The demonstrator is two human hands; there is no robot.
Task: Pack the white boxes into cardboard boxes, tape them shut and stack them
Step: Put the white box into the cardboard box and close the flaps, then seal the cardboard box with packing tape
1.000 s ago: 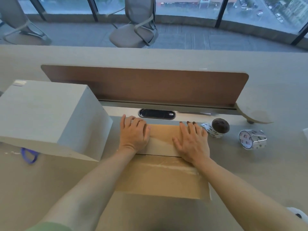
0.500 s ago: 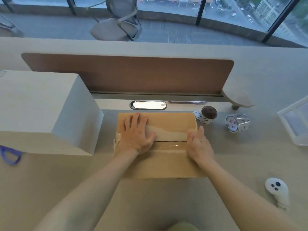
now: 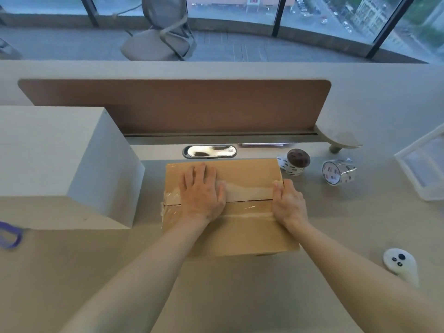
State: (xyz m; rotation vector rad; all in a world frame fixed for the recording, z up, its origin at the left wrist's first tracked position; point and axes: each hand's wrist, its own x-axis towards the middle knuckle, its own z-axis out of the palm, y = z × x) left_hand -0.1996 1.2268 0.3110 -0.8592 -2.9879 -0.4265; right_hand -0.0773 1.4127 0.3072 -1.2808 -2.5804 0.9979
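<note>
The left hand [image 3: 203, 195] lay flat on top of the box [image 3: 252, 234], fingers straight and a little spread, palm pressing down on the tape [image 3: 249, 192] over the seam. The right hand [image 3: 289, 204] was at the box's three o'clock edge, fingers straight and close together, pressing the tape's end there. Neither hand gripped anything. The tape was clear and shiny. At the nine o'clock end it looked wrinkled and folded down over the side. The flaps were down, and the seam showed as a dark line between the hands.

The box sat in the middle of the desk [image 3: 240, 296], straight ahead of the person. At its nine o'clock, just beside it, stood a big white box [image 3: 60, 159]. Near its two o'clock lay a printed roll [image 3: 294, 162], and past that a second roll [image 3: 337, 175] on its side. Further toward three o'clock a white tray [image 3: 408, 174] ran off the edge of view. A white controller [image 3: 400, 264] lay at four o'clock, well apart. At twelve o'clock were a cable port [image 3: 209, 151] and a brown divider [image 3: 173, 104], with a chair [image 3: 161, 32] beyond. A blurred purple loop [image 3: 10, 234] showed at eight o'clock.
</note>
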